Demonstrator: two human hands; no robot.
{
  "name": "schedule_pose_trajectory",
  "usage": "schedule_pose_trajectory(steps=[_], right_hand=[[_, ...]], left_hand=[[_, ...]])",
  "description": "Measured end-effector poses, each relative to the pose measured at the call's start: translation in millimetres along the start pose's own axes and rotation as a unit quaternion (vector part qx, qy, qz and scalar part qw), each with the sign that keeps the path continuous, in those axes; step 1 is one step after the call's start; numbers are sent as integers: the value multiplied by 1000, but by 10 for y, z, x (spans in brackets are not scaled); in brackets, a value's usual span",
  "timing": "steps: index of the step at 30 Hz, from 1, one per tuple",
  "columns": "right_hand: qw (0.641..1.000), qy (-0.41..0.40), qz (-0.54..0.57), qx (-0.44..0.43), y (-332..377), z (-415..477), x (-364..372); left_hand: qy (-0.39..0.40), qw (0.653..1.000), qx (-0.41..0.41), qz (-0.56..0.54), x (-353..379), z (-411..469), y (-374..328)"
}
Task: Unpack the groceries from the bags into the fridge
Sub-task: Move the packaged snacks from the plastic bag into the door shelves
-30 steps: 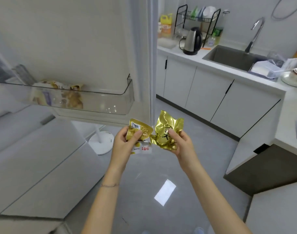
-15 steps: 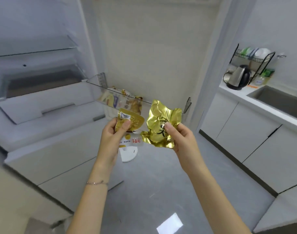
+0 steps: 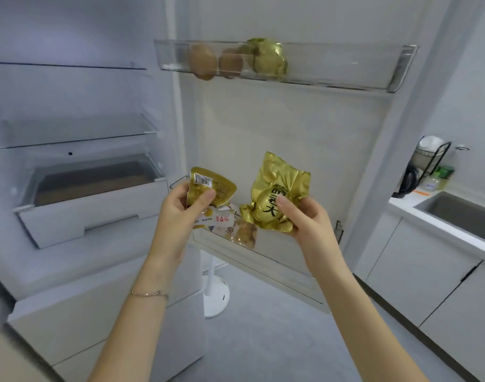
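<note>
My left hand [image 3: 180, 213] pinches a small gold snack packet [image 3: 216, 187] with a white label, and a white packet with red print [image 3: 219, 220] hangs under it in the same grip. My right hand [image 3: 304, 219] grips a crinkled gold foil pouch [image 3: 280, 188] with black characters. Both hands are raised in front of the open fridge door [image 3: 304, 125]. Behind them, the lower door bin [image 3: 263, 252] holds a snack packet [image 3: 245, 232]. The upper door bin [image 3: 346, 67] holds brown kiwis [image 3: 202, 60] and a gold pouch [image 3: 268, 60].
The fridge interior at left has glass shelves [image 3: 78, 133] and a drawer [image 3: 89, 205] pulled partly out. A white fan base [image 3: 216, 296] stands on the floor below the door. At right are the counter with sink [image 3: 462, 216], a dish rack [image 3: 428, 164] and white cabinets [image 3: 428, 274].
My view has swung left and up from the kitchen to the open fridge door, bringing the upper bin into sight. Both hands kept their packets and rose slightly, spreading a little apart.
</note>
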State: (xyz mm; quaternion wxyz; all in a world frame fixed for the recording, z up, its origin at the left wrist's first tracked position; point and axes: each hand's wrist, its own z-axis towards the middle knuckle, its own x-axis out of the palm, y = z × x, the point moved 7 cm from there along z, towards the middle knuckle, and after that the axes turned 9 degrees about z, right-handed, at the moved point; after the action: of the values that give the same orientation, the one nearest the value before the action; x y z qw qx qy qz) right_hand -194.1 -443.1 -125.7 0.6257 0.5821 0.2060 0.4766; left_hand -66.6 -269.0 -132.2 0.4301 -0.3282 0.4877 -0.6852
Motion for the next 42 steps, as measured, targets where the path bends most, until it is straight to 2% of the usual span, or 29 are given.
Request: schedule_pose_trajectory(steps=[7,12,15,19,23,25,28,36,39,42], right_hand=[[994,-95,-20,-41,-55,384,61],[989,-129,-28,-72,-155,662,327],[986,-144,-42,-78,-213,720,399],[978,-194,-36,-72,-329,748,414],[971,-224,-48,-61,-439,753,434],[969,-234,-60,-58,-454,759,433],[965,-240,-88,-58,-414,769,417],[956,-262,-120,-48,-338,766,344],[954,-266,-132,-45,-327,732,321],[953,-260,-149,-46,-307,694,315]], left_hand=[[88,993,59,55,-37,804,-35],[177,962,92,185,-94,1347,135],[271,926,92,246,34,1499,292],[415,849,106,309,258,1586,537],[483,801,143,324,369,1588,685],[507,794,143,305,404,1552,733],[513,801,139,275,435,1534,762],[504,794,170,294,401,1496,752],[453,806,196,326,319,1510,609],[340,803,289,396,204,1517,327]])
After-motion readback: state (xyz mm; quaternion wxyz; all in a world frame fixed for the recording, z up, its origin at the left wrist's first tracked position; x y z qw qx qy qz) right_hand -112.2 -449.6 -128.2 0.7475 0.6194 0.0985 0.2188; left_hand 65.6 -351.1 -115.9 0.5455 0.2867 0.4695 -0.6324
